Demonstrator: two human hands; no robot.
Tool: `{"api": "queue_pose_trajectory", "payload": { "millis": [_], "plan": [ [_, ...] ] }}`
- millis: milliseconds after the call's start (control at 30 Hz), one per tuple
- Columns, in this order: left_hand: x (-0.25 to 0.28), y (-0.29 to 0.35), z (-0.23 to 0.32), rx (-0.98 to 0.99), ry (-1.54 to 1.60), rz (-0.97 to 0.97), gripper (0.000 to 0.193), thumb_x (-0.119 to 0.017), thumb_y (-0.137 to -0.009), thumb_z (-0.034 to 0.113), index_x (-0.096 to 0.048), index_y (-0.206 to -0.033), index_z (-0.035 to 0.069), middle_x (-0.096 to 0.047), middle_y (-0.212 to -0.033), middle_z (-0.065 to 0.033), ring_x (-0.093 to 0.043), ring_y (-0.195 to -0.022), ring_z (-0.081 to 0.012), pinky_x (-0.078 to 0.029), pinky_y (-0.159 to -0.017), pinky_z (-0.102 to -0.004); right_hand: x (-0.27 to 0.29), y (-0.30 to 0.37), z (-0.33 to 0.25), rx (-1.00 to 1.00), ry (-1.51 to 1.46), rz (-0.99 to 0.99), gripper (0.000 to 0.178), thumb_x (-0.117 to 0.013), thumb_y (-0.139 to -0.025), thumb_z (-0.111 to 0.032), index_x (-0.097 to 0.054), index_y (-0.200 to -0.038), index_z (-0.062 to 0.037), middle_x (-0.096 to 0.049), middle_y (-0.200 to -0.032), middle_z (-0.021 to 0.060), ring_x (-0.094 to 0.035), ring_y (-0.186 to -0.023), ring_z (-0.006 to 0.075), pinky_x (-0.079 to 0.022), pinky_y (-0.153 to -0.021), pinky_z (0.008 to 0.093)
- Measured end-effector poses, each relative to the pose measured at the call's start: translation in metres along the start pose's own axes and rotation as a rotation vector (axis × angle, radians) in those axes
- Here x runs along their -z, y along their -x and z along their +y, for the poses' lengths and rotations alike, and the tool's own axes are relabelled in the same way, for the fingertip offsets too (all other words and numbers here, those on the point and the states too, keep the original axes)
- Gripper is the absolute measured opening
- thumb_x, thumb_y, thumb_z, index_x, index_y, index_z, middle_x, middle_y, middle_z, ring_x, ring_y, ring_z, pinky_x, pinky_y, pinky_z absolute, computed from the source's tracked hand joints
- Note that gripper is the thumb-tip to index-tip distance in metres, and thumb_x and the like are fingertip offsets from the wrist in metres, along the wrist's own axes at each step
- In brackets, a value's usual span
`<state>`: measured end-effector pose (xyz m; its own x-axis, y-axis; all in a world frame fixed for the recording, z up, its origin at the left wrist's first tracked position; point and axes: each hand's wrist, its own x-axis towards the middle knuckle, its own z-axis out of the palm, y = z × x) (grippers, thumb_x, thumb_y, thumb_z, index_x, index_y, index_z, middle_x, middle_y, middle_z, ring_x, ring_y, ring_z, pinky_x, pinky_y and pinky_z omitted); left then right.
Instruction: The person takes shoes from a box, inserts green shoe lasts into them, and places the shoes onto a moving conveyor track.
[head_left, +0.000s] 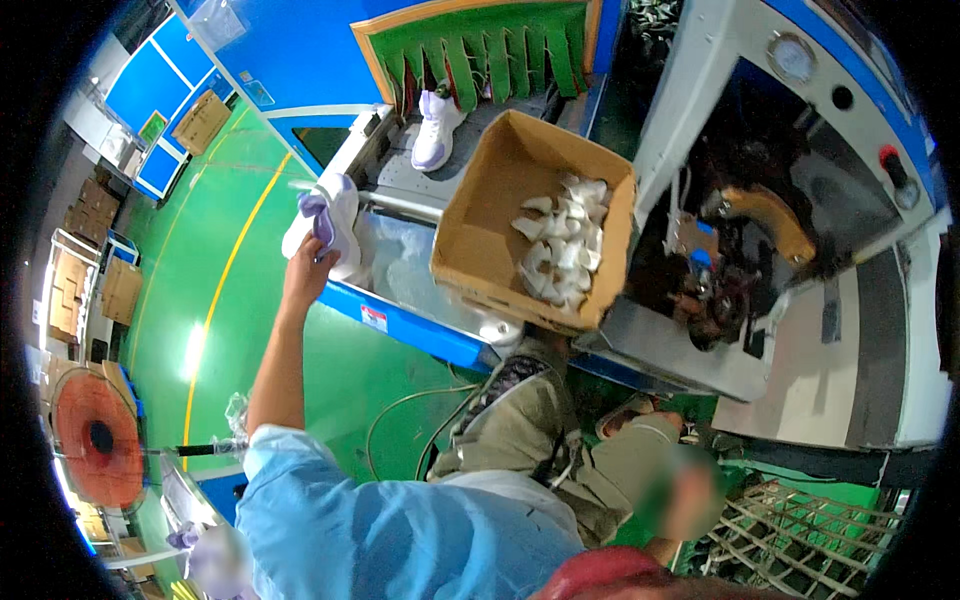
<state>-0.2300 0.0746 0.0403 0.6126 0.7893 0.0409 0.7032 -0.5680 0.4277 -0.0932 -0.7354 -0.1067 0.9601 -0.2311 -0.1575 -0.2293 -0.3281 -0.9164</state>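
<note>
My left hand [312,266] is stretched out to the far left, its fingers closed at the collar of a white sneaker [343,222] with lavender lining. The sneaker is at the left end of a machine bed, and more white shoe surface shows beside it. Another white and lavender sneaker [436,132] stands on the dark conveyor [400,165]. An open cardboard box [480,200] holds several curved white pieces [565,240]. What seems to be my right hand [688,497] is low on the right by my knee; blur hides its fingers.
A green strip curtain [490,65] hangs over the conveyor's opening. To the right stands a machine [690,130] with a gauge [792,57], a red knob [889,157] and dark inner parts. A wire rack [800,535] is at lower right, a round orange fan [98,438] at left.
</note>
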Motion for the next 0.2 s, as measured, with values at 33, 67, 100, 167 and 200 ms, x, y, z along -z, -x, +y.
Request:
{"api": "queue_pose_trajectory", "payload": {
  "millis": [33,67,100,167,200],
  "plan": [
    [0.004,0.004,0.008,0.008,-0.106,0.036,0.033,-0.075,-0.084,0.028,-0.072,-0.111,0.010,-0.065,-0.127,-0.0153,-0.063,-0.112,-0.0411,-0.048,-0.098,-0.0417,-0.005,0.002,-0.023,0.184,0.292,-0.060,0.050,-0.061,-0.099,-0.026,-0.050,-0.140,0.0011,-0.064,-0.119,0.0176,-0.064,-0.104,0.0263,-0.054,-0.086,0.0388],
    [0.007,0.011,0.020,-0.130,-0.497,0.262,0.035,-0.074,-0.084,0.027,-0.069,-0.114,0.008,-0.064,-0.126,-0.0161,-0.065,-0.109,-0.0349,-0.050,-0.094,-0.0428,-0.013,0.006,-0.033,0.358,0.577,-0.120,0.054,-0.065,-0.096,-0.031,-0.053,-0.140,-0.0017,-0.063,-0.125,0.0181,-0.064,-0.104,0.0290,-0.054,-0.088,0.0421],
    [0.013,0.003,0.036,-0.128,-0.500,0.255,0.035,-0.074,-0.084,0.027,-0.069,-0.114,0.008,-0.064,-0.126,-0.0161,-0.065,-0.109,-0.0349,-0.050,-0.094,-0.0428,-0.022,0.005,-0.035,0.353,0.581,-0.125,0.054,-0.065,-0.096,-0.031,-0.053,-0.140,-0.0017,-0.063,-0.125,0.0181,-0.064,-0.104,0.0290,-0.054,-0.088,0.0421],
    [0.013,-0.029,0.086,-0.375,-0.559,0.621,0.040,-0.074,-0.084,0.027,-0.066,-0.119,0.007,-0.065,-0.123,-0.0163,-0.065,-0.110,-0.0332,-0.051,-0.093,-0.0425,-0.028,-0.002,-0.025,-0.331,0.199,0.015,0.047,-0.059,-0.099,-0.036,-0.059,-0.137,-0.0072,-0.062,-0.129,0.0168,-0.064,-0.106,0.0305,-0.054,-0.088,0.0428],
    [0.015,-0.048,0.115,-0.330,-0.351,0.428,0.043,-0.074,-0.085,0.030,-0.065,-0.119,0.006,-0.067,-0.120,-0.0173,-0.065,-0.109,-0.0356,-0.051,-0.093,-0.0438,-0.021,-0.020,-0.013,-0.334,0.209,0.017,0.047,-0.059,-0.099,-0.036,-0.059,-0.137,-0.0072,-0.062,-0.129,0.0168,-0.064,-0.106,0.0305,-0.054,-0.088,0.0428]
  ]
}}
